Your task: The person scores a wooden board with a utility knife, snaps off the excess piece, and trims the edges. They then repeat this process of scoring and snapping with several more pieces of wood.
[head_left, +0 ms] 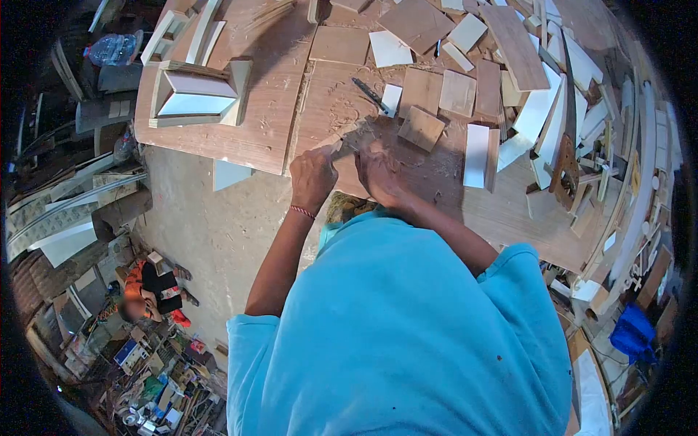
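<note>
As we look along the counter point(265, 138) from its left edge, a white-faced wooden frame point(193, 98) stands near the near left corner. At the near edge our left hand point(313, 178) curls its fingers, pinching a small pale piece point(337, 145); a greyish thing point(356, 136) beyond it is too blurred to name. Farther in lies a dark slim tool point(367, 93). Our right hand point(379, 173) is just beside; we cannot tell its grip. Then come a wooden block point(422, 128), a white-faced strip point(476, 156) and, toward the right edge, a handsaw point(565, 171) among offcuts.
</note>
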`<action>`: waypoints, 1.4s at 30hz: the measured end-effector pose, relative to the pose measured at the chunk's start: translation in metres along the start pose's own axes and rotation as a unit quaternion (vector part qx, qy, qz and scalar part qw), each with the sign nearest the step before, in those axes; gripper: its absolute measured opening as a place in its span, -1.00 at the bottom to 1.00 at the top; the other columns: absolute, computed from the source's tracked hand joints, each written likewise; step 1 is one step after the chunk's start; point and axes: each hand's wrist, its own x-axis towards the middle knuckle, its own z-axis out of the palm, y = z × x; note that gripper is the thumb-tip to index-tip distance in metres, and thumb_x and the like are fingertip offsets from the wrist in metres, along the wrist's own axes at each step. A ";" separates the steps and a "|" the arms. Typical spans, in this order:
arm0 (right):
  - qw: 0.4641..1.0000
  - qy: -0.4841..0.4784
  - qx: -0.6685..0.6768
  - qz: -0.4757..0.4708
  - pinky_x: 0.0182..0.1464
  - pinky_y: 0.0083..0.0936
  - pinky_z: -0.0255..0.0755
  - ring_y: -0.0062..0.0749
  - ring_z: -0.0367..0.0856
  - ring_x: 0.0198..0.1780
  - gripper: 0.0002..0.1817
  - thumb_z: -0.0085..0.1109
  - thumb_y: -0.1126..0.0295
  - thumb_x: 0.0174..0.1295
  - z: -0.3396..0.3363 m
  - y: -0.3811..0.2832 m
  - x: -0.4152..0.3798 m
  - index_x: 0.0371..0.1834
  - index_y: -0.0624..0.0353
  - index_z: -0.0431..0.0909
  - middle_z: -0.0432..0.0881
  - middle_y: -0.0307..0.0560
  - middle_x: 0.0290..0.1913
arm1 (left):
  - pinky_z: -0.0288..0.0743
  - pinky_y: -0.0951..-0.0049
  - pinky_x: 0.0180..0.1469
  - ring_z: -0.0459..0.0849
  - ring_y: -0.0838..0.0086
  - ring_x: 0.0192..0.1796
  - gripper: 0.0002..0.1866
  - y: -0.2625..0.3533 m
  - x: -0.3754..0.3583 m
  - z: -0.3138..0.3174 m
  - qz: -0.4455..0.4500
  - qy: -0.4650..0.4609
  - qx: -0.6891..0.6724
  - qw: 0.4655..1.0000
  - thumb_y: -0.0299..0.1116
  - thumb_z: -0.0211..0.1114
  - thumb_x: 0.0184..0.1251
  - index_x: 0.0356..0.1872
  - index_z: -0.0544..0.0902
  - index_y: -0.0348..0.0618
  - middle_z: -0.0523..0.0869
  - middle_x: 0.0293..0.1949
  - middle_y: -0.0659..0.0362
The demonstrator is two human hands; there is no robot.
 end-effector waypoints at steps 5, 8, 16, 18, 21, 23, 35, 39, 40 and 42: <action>0.999 0.032 -0.028 -0.002 -0.39 -0.17 0.40 0.00 0.54 -0.38 -0.76 -0.18 0.39 0.13 0.023 0.010 0.006 -0.17 0.25 0.33 0.52 0.23 -0.40 | 0.43 0.27 -0.46 0.58 0.20 -0.49 -0.85 0.001 0.001 -0.001 -0.019 -0.032 0.001 0.999 -0.50 0.14 -0.17 -0.46 0.57 -0.14 0.58 -0.60 0.04; 0.989 -0.126 -0.019 0.069 -0.29 -0.15 0.38 0.01 0.52 -0.24 -0.77 -0.20 0.37 0.15 0.013 0.010 0.017 -0.17 0.24 0.31 0.50 0.25 -0.28 | 0.43 0.28 -0.46 0.58 0.20 -0.49 -0.86 -0.001 0.005 -0.002 -0.018 -0.042 0.017 0.999 -0.50 0.14 -0.17 -0.48 0.56 -0.13 0.58 -0.60 0.04; 0.999 -0.024 0.000 0.027 -0.28 -0.06 0.35 0.13 0.49 -0.28 -0.75 -0.24 0.28 0.21 0.008 0.012 -0.001 -0.23 0.25 0.30 0.48 0.27 -0.35 | 0.43 0.28 -0.47 0.58 0.21 -0.50 -0.87 -0.002 -0.003 0.002 0.001 0.001 0.004 1.000 -0.50 0.15 -0.19 -0.50 0.55 -0.14 0.58 -0.60 0.05; 0.998 0.043 -0.004 -0.034 -0.37 -0.07 0.36 0.13 0.51 -0.40 -0.75 -0.23 0.26 0.22 0.004 0.014 -0.006 -0.31 0.24 0.31 0.50 0.25 -0.51 | 0.43 0.28 -0.48 0.58 0.20 -0.51 -0.88 -0.001 0.000 0.001 -0.012 -0.016 -0.013 1.000 -0.51 0.15 -0.20 -0.52 0.53 -0.14 0.58 -0.60 0.04; 0.993 -0.109 -0.019 0.037 -0.29 -0.07 0.39 0.08 0.53 -0.28 -0.76 -0.23 0.30 0.20 -0.027 -0.003 -0.001 -0.25 0.26 0.31 0.52 0.28 -0.35 | 0.42 0.28 -0.50 0.58 0.19 -0.53 -0.89 0.005 0.000 -0.005 -0.011 -0.038 -0.010 0.999 -0.52 0.15 -0.21 -0.53 0.52 -0.15 0.57 -0.60 0.04; 0.995 -0.082 -0.063 0.007 -0.33 -0.10 0.40 0.05 0.55 -0.32 -0.79 -0.20 0.34 0.18 -0.013 0.006 0.004 -0.26 0.26 0.33 0.53 0.26 -0.44 | 0.41 0.28 -0.51 0.57 0.18 -0.53 -0.89 0.005 0.000 -0.005 -0.017 -0.044 0.000 0.999 -0.52 0.15 -0.21 -0.53 0.52 -0.16 0.57 -0.60 0.05; 0.999 -0.032 -0.012 0.007 -0.43 -0.12 0.39 0.03 0.53 -0.45 -0.83 -0.11 0.33 0.12 -0.018 0.003 0.008 -0.31 0.20 0.32 0.49 0.15 -0.56 | 0.42 0.27 -0.48 0.58 0.19 -0.50 -0.83 0.004 0.004 -0.010 -0.013 -0.045 -0.015 0.999 -0.53 0.14 -0.16 -0.43 0.54 -0.15 0.59 -0.57 0.03; 0.998 -0.021 -0.040 -0.046 -0.41 -0.14 0.39 0.01 0.53 -0.44 -0.82 -0.11 0.33 0.13 -0.020 0.007 0.001 -0.32 0.22 0.31 0.49 0.14 -0.55 | 0.43 0.27 -0.44 0.59 0.20 -0.47 -0.74 -0.001 -0.001 -0.001 -0.018 -0.086 -0.013 0.996 -0.55 0.14 -0.13 -0.31 0.58 -0.13 0.60 -0.55 0.00; 0.997 -0.052 -0.045 -0.034 -0.39 -0.13 0.38 0.02 0.53 -0.40 -0.82 -0.13 0.32 0.15 -0.023 0.007 0.003 -0.31 0.22 0.29 0.51 0.17 -0.50 | 0.43 0.27 -0.44 0.59 0.20 -0.47 -0.74 -0.001 -0.001 -0.001 -0.017 -0.085 -0.013 0.996 -0.55 0.14 -0.13 -0.31 0.58 -0.13 0.60 -0.55 0.00; 0.995 -0.084 -0.052 -0.022 -0.36 -0.12 0.37 0.04 0.53 -0.36 -0.81 -0.16 0.32 0.17 -0.015 0.011 0.005 -0.29 0.22 0.28 0.52 0.20 -0.45 | 0.44 0.28 -0.45 0.59 0.21 -0.47 -0.71 0.000 -0.002 -0.003 -0.020 -0.094 0.010 0.995 -0.56 0.14 -0.13 -0.27 0.57 -0.11 0.60 -0.53 0.00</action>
